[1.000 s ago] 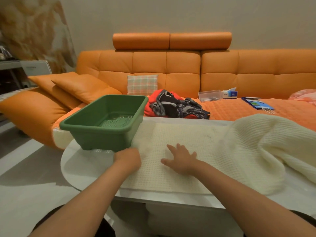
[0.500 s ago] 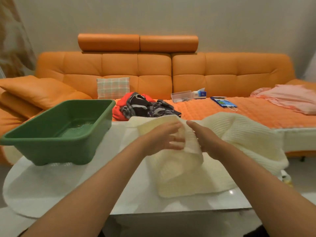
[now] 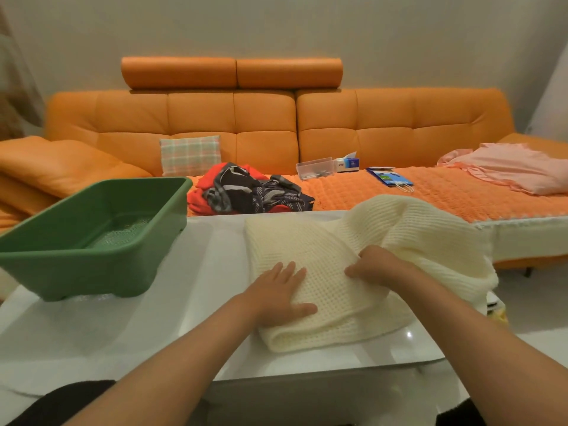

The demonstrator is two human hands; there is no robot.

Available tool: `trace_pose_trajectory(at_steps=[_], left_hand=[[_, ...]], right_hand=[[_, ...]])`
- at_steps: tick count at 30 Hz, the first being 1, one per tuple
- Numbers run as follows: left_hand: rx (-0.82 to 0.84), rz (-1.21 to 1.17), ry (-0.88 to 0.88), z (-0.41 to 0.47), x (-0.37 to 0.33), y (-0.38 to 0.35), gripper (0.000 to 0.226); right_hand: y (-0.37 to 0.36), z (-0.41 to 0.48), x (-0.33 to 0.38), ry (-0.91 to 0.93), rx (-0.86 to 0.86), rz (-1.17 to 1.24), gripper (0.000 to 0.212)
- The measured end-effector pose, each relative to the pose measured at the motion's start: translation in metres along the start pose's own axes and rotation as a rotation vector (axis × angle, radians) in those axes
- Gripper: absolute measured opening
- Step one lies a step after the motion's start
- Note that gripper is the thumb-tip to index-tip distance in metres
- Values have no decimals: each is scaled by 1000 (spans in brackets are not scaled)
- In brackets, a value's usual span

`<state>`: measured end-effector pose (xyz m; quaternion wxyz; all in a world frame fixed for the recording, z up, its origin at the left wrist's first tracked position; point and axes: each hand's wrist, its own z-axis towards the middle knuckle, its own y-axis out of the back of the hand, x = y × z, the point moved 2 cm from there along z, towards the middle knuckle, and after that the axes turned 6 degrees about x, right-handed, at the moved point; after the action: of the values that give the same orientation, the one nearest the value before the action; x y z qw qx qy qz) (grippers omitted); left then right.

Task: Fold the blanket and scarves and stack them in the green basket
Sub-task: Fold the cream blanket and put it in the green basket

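Blanket (image 3: pixel 332 272) half-folded on table (image 3: pixel 184 318) at 6 o'clock, left hand (image 3: pixel 276 293) flat, open, right hand (image 3: pixel 373 265) grip pinching fabric; green basket (image 3: pixel 92 241) at 9 o'clock empty, scarves (image 3: pixel 249 192) at 12 o'clock unfolded.

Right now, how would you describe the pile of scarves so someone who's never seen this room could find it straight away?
Start at the long orange leather sofa against the wall. On its seat, just right of the small plaid cushion and behind the green plastic basket, lies the crumpled pile of scarves. It is the only dark heap there, black and grey striped fabric tangled over bright red, unlike the pink cloth far right.
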<state>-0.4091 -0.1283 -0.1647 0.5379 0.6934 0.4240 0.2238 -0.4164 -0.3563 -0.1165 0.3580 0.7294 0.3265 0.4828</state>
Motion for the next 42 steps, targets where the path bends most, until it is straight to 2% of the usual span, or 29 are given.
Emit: trace_pose_trajectory(at_steps=[5, 11, 15, 18, 20, 22, 23, 25, 28, 30, 31, 33, 35, 37, 39, 42], left_hand=[[82, 8, 137, -18, 41, 18, 80], [20, -62, 341, -51, 77, 35, 62], [-163, -36, 268, -53, 77, 33, 61], [-411, -102, 109, -56, 66, 40, 55], [-578, -191, 16, -58, 55, 48, 47], [-643, -302, -27, -61, 44, 52, 45], [-633, -335, -38, -61, 40, 52, 46], [-539, -298, -36, -56, 36, 45, 52], [-226, -114, 36, -43, 38, 23, 70], [-25, -31, 70, -37, 41, 10, 77], [11, -14, 69, -35, 42, 8, 77], [-48, -64, 50, -33, 44, 15, 69], [-180, -138, 27, -30, 47, 27, 52], [-311, -168, 11, -24, 51, 37, 37], [-394, -193, 18, -14, 58, 47, 28], [-431, -271, 55, 12, 75, 60, 26]], right_hand=[[-28, 0, 25, 111, 90, 99, 22], [-69, -4, 80, 275, 150, 150, 25], [-77, -8, 103, 331, 64, 212, 16], [-59, -15, 113, 322, 42, 533, 12], [-38, -23, 111, 281, 90, 789, 14], [-24, -29, 98, 224, 163, 903, 11], [-19, -30, 87, 185, 200, 863, 9], [-17, -35, 62, 120, 294, 535, 14], [-25, -46, 39, 57, 445, -50, 22], [-29, -43, 37, 49, 395, -213, 29], [-28, -40, 38, 54, 337, -226, 33], [-24, -31, 45, 81, 165, -224, 32], [-16, -17, 52, 128, -103, -258, 23], [-10, 1, 58, 223, -343, -240, 23], [-7, 27, 62, 330, -436, -191, 29], [-6, 73, 67, 399, -405, -214, 39]])
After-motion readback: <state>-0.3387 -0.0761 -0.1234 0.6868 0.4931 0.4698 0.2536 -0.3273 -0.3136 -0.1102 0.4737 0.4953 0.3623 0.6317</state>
